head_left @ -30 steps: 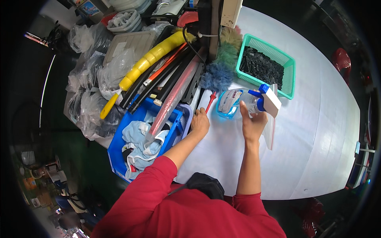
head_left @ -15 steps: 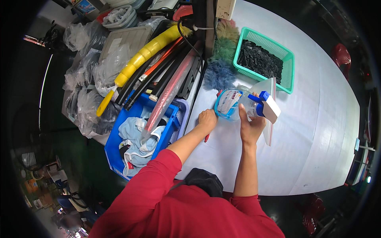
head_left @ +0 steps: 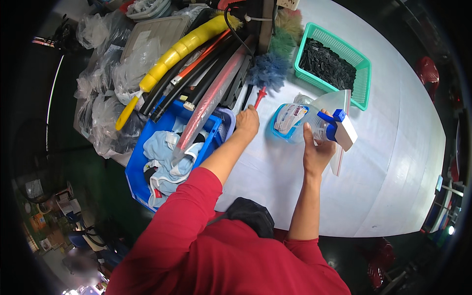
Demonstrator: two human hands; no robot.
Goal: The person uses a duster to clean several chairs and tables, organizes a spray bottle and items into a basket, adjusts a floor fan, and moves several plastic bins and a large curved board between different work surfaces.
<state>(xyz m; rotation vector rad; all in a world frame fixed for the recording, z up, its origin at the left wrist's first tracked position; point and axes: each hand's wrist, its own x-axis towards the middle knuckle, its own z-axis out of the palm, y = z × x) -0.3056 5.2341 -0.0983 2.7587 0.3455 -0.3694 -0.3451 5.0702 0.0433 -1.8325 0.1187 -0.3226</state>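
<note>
My left hand (head_left: 247, 122) is wrapped round the red handle of a feather duster (head_left: 268, 71). Its fluffy head is blue at the near end, then green and pinkish farther off. In my right hand (head_left: 318, 155) is a clear spray bottle (head_left: 290, 120), tilted over with its bottom toward the left. A white and blue trigger top (head_left: 344, 130) points right, and a label covers part of the bottle's side. Just behind the bottle is a clear plastic bag (head_left: 337, 101), partly hidden by it.
A green basket (head_left: 367, 88) holds many small black pieces at the far right. On the left stand a blue bin (head_left: 135, 184) with light blue cloths, long tubes and a yellow duster (head_left: 172, 64). Clear plastic bags (head_left: 105, 120) lie beyond them.
My left hand has moved left and away from me, swinging the feather duster's handle clear of the bottle. The spray bottle in my right hand has shifted slightly right.
</note>
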